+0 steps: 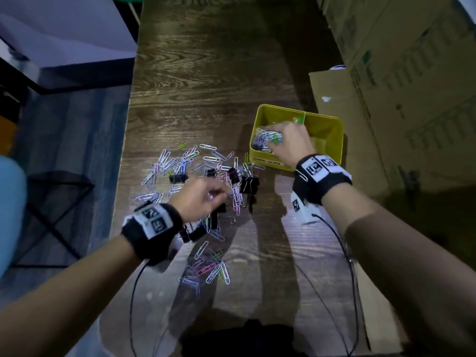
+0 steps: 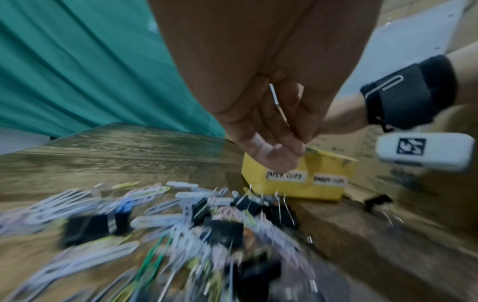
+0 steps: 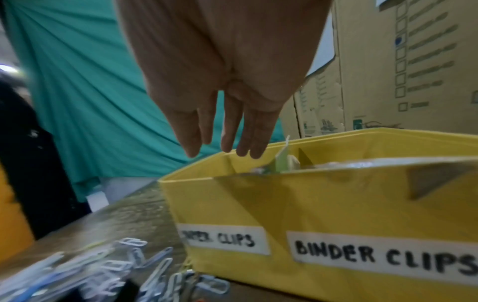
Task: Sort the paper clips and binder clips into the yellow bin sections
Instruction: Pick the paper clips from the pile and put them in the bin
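Right hand hangs over the bin's left section, fingers straight, empty. Left hand, beside the bin over the clip pile, pinches a paper clip. Boxes stand beyond the bin.

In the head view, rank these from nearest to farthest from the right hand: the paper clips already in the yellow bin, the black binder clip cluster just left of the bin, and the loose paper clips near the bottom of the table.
From the right hand:
1. Paper clips in the yellow bin, at its fingertips, left section.
2. Black binder clip cluster, on the table, left of the bin.
3. Loose paper clips near the bottom, by the left forearm.
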`<action>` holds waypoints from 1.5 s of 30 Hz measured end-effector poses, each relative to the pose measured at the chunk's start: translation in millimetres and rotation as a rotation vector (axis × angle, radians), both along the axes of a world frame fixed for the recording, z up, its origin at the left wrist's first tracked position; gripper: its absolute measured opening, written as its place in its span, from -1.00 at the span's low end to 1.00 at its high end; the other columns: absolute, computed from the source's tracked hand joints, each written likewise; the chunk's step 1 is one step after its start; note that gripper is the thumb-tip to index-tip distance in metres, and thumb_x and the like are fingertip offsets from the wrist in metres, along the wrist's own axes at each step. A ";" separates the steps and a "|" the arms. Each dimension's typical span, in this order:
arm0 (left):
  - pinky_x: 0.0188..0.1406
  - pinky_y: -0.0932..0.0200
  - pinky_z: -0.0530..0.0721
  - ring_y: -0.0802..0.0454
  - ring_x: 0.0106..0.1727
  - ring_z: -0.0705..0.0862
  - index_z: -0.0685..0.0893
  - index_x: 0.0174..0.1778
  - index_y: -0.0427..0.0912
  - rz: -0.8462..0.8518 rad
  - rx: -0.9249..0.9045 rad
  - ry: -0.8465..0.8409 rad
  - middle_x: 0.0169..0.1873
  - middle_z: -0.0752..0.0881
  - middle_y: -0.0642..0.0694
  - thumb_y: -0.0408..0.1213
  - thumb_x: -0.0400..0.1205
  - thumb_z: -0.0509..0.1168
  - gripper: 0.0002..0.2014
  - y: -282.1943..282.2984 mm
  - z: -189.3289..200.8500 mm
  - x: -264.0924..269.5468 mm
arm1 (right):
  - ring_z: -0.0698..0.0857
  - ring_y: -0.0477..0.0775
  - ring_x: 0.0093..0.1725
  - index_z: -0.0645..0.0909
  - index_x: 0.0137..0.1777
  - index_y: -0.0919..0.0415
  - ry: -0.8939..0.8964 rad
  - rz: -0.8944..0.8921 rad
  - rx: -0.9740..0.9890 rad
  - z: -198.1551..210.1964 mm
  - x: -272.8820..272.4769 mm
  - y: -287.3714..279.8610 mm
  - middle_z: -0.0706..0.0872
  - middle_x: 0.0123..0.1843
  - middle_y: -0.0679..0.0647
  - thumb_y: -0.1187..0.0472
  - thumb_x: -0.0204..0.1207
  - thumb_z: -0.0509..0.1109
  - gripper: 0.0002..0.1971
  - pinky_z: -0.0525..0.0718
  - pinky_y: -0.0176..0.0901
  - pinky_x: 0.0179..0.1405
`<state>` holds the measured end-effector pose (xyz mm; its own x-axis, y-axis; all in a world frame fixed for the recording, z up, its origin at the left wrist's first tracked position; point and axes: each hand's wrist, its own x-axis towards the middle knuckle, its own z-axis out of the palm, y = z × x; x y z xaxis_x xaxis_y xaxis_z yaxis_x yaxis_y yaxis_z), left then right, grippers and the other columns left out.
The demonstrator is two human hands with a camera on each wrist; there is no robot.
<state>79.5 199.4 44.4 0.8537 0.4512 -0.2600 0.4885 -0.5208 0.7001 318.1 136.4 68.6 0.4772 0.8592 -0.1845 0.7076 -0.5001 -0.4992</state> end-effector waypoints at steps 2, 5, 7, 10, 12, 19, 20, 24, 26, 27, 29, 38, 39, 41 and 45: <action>-0.18 0.36 0.63 0.24 -0.22 0.70 0.77 0.00 -0.03 -0.159 -0.058 0.126 -0.15 0.78 0.10 -0.32 0.56 0.34 -0.83 -14.8 -11.1 -36.6 | 0.68 -0.01 0.11 0.64 0.32 0.14 0.082 0.037 0.123 11.1 -21.9 -20.3 0.67 0.31 0.13 0.18 0.54 0.42 -0.66 0.54 -0.04 0.34; -0.11 0.27 0.63 0.11 -0.08 0.70 0.68 0.13 0.14 -0.318 0.015 0.362 0.02 0.73 0.04 -0.19 0.55 0.32 -0.75 -38.3 -30.6 -86.6 | 0.49 -0.39 -0.31 0.73 0.17 0.16 0.222 0.144 0.117 1.9 -62.8 -60.0 0.72 -0.05 -0.03 0.16 0.51 0.46 -0.75 0.46 -0.56 -0.21; 0.02 0.20 0.59 0.07 0.16 0.61 0.47 0.36 0.22 -0.277 0.109 0.447 0.24 0.54 0.08 -0.04 0.54 0.31 -0.56 -54.0 -43.2 -115.6 | 0.47 -0.38 -0.35 0.72 0.16 0.12 0.269 0.247 -0.048 -16.3 -94.4 -86.4 0.72 -0.09 -0.03 0.09 0.48 0.48 -0.72 0.33 -0.61 -0.37; 0.18 0.03 0.60 -0.03 0.38 0.41 0.13 0.58 0.07 -0.158 0.128 0.457 0.44 0.31 -0.02 0.04 0.50 0.33 -0.24 -76.7 -57.6 -134.3 | 0.61 -0.20 0.00 0.45 0.47 0.12 0.352 0.393 -0.315 -49.1 -143.1 -119.1 0.59 0.33 0.11 -0.03 0.40 0.52 -0.35 0.50 -0.53 -0.06; 0.23 -0.09 0.59 -0.10 0.39 0.37 0.12 0.60 -0.03 -0.097 0.160 0.425 0.45 0.30 -0.07 0.09 0.49 0.33 -0.19 -88.6 -64.7 -129.3 | 0.39 0.09 0.46 0.06 0.65 0.12 0.286 0.441 -0.433 -71.4 -170.9 -132.5 0.27 0.57 0.11 -0.15 0.31 0.54 0.01 0.46 -0.10 0.40; 0.20 -0.11 0.57 -0.08 0.36 0.39 0.24 0.52 -0.02 -0.207 0.298 0.413 0.42 0.37 -0.01 0.19 0.45 0.28 -0.25 -105.9 -74.8 -118.2 | 0.27 0.18 0.45 0.08 0.61 0.17 0.026 0.456 -0.357 -85.1 -214.8 -136.9 0.27 0.43 0.14 -0.17 0.36 0.49 -0.05 0.42 0.04 0.40; 0.16 -0.09 0.59 -0.09 0.33 0.41 0.20 0.53 0.00 -0.181 0.297 0.414 0.41 0.37 -0.01 0.20 0.44 0.28 -0.23 -106.3 -72.8 -122.2 | 0.27 0.18 0.46 0.09 0.61 0.18 0.022 0.439 -0.351 -84.6 -216.2 -136.7 0.27 0.44 0.15 -0.14 0.38 0.48 -0.08 0.42 0.05 0.40; 0.09 0.00 0.62 -0.09 0.17 0.41 0.17 0.54 0.01 -0.091 0.268 0.446 0.34 0.36 -0.07 0.05 0.45 0.31 -0.25 -112.1 -76.7 -135.0 | 0.34 0.23 0.43 0.19 0.55 0.21 0.005 0.425 -0.362 -85.9 -221.3 -133.8 0.32 0.42 0.19 0.02 0.47 0.45 -0.26 0.52 0.15 0.32; 0.20 0.01 0.56 -0.13 0.17 0.42 0.24 0.53 -0.08 -0.082 0.259 0.431 0.33 0.37 -0.12 -0.13 0.46 0.29 -0.31 -116.4 -76.5 -129.9 | 0.41 0.25 0.40 0.27 0.54 0.21 -0.019 0.466 -0.342 -89.6 -223.6 -132.4 0.38 0.41 0.20 0.19 0.51 0.43 -0.37 0.56 0.16 0.29; 0.22 0.05 0.55 -0.14 0.16 0.46 0.33 0.50 -0.14 -0.088 0.287 0.417 0.31 0.42 -0.15 -0.20 0.44 0.26 -0.35 -118.1 -74.7 -125.4 | 0.44 0.26 0.39 0.29 0.54 0.20 -0.013 0.479 -0.337 -92.8 -224.6 -131.8 0.40 0.42 0.20 0.24 0.52 0.41 -0.40 0.56 0.16 0.29; 0.13 0.16 0.61 -0.15 0.06 0.57 0.56 0.32 -0.22 -0.064 0.325 0.349 0.19 0.58 -0.20 -0.19 0.34 0.19 -0.42 -120.4 -70.8 -117.4 | 0.51 0.25 0.34 0.38 0.48 0.21 0.061 0.435 -0.344 -98.5 -224.6 -131.1 0.48 0.40 0.19 0.21 0.58 0.32 -0.53 0.56 0.13 0.26; 0.06 0.17 0.61 -0.13 0.04 0.68 0.69 0.12 -0.14 -0.071 0.142 0.235 0.03 0.72 -0.15 -0.23 0.56 0.31 -0.76 -108.4 -72.5 -115.2 | 0.68 0.26 0.06 0.63 -0.04 0.12 0.285 0.331 -0.440 -110.6 -214.7 -128.3 0.69 -0.02 0.19 0.18 0.49 0.25 -0.85 0.63 -0.01 0.04; -0.02 0.19 0.62 -0.12 -0.03 0.70 0.71 0.04 -0.15 -0.078 0.151 0.233 -0.06 0.74 -0.15 -0.26 0.58 0.30 -0.83 -106.3 -73.1 -116.9 | 0.67 0.27 0.07 0.66 -0.03 0.15 0.287 0.338 -0.436 -111.3 -212.8 -127.5 0.71 0.00 0.21 0.22 0.50 0.27 -0.85 0.64 0.03 0.06; -0.14 0.18 0.59 -0.09 -0.13 0.71 0.71 -0.03 -0.13 -0.086 0.164 0.245 -0.17 0.75 -0.11 -0.29 0.61 0.26 -0.87 -101.9 -75.8 -119.6 | 0.67 0.27 0.09 0.70 0.02 0.19 0.274 0.368 -0.418 -114.1 -209.5 -128.4 0.73 0.06 0.24 0.29 0.54 0.30 -0.84 0.63 0.05 0.11; -0.19 0.22 0.58 -0.04 -0.19 0.72 0.72 -0.05 -0.05 -0.030 0.143 0.270 -0.23 0.78 -0.06 -0.22 0.62 0.26 -0.88 -95.3 -80.5 -121.4 | 0.71 0.20 0.06 0.71 -0.03 0.21 0.290 0.379 -0.348 -108.3 -200.6 -128.4 0.74 0.05 0.20 0.27 0.51 0.35 -0.87 0.67 -0.02 0.08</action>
